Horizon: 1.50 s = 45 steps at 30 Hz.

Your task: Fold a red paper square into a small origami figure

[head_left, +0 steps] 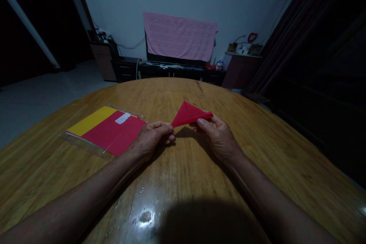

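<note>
From my remote seat I see folded red paper (188, 115) at the centre of view, raised above a wooden table (183, 175), its peak toward twelve o'clock. The left hand (151, 135), at eight o'clock from it, pinches one corner; the right hand (219, 134), at four, grips the other end between thumb and fingers — a two-ended hold that probably keeps the folds together. At nine o'clock lies a packet of coloured paper (105, 131) — perhaps placed there to stay within reach

The paper (188, 114), red and folded triangular, is held above the tabletop (271, 141). Its peak points to twelve o'clock.
</note>
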Available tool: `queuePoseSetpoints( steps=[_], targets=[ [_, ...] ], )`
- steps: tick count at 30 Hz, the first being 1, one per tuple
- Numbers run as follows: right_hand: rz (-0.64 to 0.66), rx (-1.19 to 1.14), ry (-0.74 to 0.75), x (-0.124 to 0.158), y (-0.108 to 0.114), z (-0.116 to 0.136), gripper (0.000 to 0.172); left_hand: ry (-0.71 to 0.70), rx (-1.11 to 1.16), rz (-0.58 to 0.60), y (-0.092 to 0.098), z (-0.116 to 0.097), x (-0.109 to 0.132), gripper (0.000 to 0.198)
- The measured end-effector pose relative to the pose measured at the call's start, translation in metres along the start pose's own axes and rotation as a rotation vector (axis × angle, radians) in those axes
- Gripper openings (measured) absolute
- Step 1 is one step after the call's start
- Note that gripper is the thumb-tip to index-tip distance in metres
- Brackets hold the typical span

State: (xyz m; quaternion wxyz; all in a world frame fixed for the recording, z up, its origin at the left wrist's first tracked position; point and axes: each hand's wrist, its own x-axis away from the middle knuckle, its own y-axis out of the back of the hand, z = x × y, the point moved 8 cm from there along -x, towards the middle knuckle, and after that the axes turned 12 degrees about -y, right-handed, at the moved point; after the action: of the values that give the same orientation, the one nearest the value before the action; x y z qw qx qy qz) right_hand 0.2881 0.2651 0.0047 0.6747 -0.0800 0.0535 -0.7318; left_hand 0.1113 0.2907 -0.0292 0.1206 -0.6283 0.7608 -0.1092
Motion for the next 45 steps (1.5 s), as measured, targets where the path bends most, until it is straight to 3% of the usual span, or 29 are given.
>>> queuePoseSetpoints(
  steps=[6,15,26,33,45],
  targets=[
    [-0.076,-0.052,-0.040,-0.002,0.004,0.000,0.022,0.000,-0.027,0.021,-0.001,0.002,0.001,0.015],
    [-0.114,-0.047,-0.016,-0.003,0.009,0.001,0.021,0.023,-0.005,0.143,-0.004,0.000,0.001,0.023],
    [-0.123,-0.034,-0.010,-0.003,0.009,0.002,0.019,0.058,0.092,0.101,-0.006,-0.001,0.000,0.019],
    [-0.116,-0.061,-0.012,-0.004,0.011,0.000,0.021,0.028,0.040,0.160,-0.006,-0.002,0.001,0.018],
    [-0.122,-0.087,-0.015,-0.004,0.012,-0.002,0.019,0.006,0.011,0.103,-0.002,-0.002,0.000,0.016]
  ],
)
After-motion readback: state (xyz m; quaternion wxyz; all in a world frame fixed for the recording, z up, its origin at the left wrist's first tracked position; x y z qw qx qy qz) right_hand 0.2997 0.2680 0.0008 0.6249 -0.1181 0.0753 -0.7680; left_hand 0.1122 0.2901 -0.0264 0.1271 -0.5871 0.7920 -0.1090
